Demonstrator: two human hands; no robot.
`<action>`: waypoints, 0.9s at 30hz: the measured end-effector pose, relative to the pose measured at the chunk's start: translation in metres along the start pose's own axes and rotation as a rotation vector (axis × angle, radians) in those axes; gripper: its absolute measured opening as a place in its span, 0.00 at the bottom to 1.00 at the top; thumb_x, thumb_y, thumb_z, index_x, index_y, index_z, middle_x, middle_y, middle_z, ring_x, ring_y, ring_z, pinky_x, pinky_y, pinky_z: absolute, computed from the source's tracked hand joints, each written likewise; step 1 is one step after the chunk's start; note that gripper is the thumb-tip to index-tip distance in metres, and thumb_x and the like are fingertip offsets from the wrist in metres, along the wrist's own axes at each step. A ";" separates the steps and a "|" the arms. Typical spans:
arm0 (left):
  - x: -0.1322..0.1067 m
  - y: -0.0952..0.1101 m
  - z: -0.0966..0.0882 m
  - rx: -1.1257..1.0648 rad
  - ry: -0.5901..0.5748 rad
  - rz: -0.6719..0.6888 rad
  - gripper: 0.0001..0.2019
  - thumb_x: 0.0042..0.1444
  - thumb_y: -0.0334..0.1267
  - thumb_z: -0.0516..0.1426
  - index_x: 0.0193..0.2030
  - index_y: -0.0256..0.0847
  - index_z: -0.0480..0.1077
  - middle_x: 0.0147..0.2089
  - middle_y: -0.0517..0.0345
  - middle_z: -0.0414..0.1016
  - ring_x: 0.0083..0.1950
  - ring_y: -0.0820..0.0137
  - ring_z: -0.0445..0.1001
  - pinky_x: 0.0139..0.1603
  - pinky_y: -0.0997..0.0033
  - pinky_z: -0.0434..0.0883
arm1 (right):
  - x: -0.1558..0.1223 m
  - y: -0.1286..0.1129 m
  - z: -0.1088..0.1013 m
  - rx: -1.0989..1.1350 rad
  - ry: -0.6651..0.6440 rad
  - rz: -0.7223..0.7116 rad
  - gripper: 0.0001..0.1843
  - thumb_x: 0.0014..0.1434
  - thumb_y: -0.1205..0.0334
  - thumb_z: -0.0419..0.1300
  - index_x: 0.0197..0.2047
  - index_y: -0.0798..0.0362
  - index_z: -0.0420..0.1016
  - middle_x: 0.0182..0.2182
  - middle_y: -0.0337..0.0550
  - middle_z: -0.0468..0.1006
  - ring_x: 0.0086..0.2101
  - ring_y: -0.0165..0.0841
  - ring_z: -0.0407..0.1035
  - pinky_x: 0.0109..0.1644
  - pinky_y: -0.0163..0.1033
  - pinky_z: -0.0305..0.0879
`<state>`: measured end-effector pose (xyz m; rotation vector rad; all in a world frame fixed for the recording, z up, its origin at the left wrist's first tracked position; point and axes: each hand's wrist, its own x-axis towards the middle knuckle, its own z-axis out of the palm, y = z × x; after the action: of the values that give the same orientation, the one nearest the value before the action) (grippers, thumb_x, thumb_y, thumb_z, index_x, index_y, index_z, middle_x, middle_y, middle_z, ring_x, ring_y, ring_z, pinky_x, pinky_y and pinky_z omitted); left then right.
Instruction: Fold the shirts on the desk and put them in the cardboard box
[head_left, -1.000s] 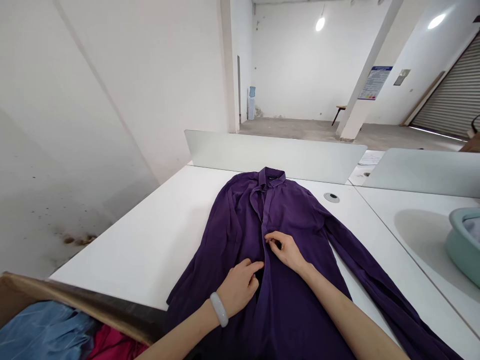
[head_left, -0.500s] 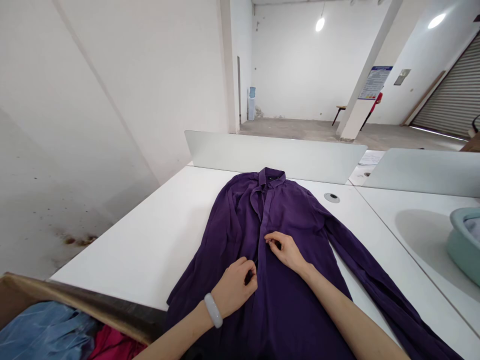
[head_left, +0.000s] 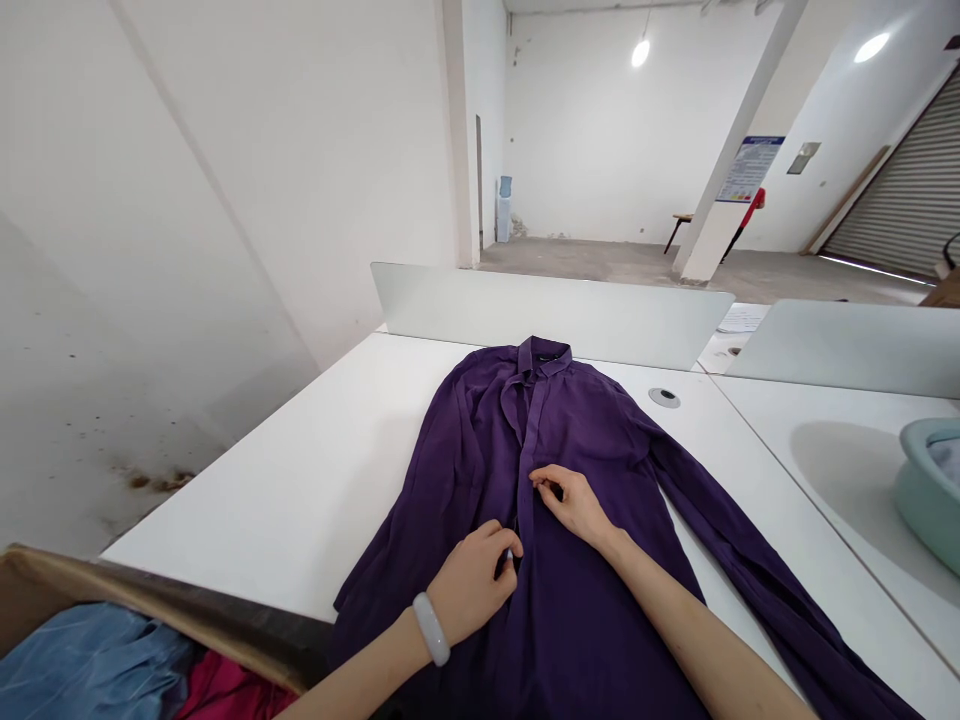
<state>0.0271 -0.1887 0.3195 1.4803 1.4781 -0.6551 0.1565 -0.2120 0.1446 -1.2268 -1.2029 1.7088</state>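
A purple long-sleeved shirt (head_left: 592,430) lies front up, its collar at the far end and its front placket running toward me. My right hand (head_left: 571,502) is closed in a pinch on the placket about midway down. Lower and to the left, my left hand (head_left: 476,578), with a pale bangle (head_left: 431,630) on its wrist, has its thumb and fingers curled together at the placket's edge. Between the hands the front parts in a narrow dark gap. Any button under my fingertips is hidden.
The white table (head_left: 315,450) carries the shirt, with low frosted dividers (head_left: 555,305) behind it. A pale green basin (head_left: 926,490) stands at right. At lower left, a cardboard box (head_left: 150,600) holds blue clothing (head_left: 94,660) and red clothing (head_left: 229,690).
My left hand has shifted slightly right and down along the placket, its fingertips turning closer to the edge. My right hand keeps its place on the shirt.
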 end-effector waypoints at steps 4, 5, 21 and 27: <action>0.000 0.003 0.004 0.042 -0.047 0.007 0.14 0.52 0.26 0.48 0.40 0.42 0.70 0.41 0.57 0.71 0.38 0.71 0.70 0.40 0.72 0.66 | 0.000 0.003 -0.002 -0.017 0.034 0.023 0.12 0.59 0.63 0.53 0.42 0.52 0.76 0.34 0.43 0.78 0.30 0.30 0.70 0.34 0.35 0.66; 0.000 0.003 0.005 0.050 -0.064 0.004 0.15 0.51 0.26 0.48 0.41 0.42 0.70 0.42 0.57 0.71 0.38 0.70 0.71 0.41 0.72 0.66 | 0.003 0.005 -0.004 -0.019 0.047 0.035 0.12 0.59 0.62 0.53 0.42 0.52 0.76 0.34 0.43 0.79 0.30 0.31 0.70 0.35 0.36 0.67; 0.000 -0.011 0.017 0.097 -0.158 -0.002 0.19 0.49 0.27 0.52 0.49 0.44 0.68 0.49 0.54 0.69 0.45 0.66 0.72 0.49 0.66 0.70 | 0.201 0.080 -0.026 -0.344 0.152 0.353 0.08 0.54 0.65 0.57 0.31 0.55 0.78 0.29 0.46 0.79 0.35 0.35 0.73 0.44 0.38 0.67; 0.000 -0.020 0.042 0.242 -0.251 -0.013 0.21 0.54 0.29 0.52 0.55 0.45 0.67 0.51 0.48 0.69 0.45 0.58 0.72 0.39 0.62 0.74 | 0.248 0.107 -0.008 -0.253 0.277 0.489 0.08 0.43 0.62 0.66 0.29 0.54 0.74 0.28 0.47 0.77 0.36 0.39 0.73 0.41 0.39 0.66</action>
<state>0.0179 -0.2280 0.2961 1.5057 1.2491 -1.0181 0.0861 -0.0195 -0.0314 -1.9694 -1.0260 1.6703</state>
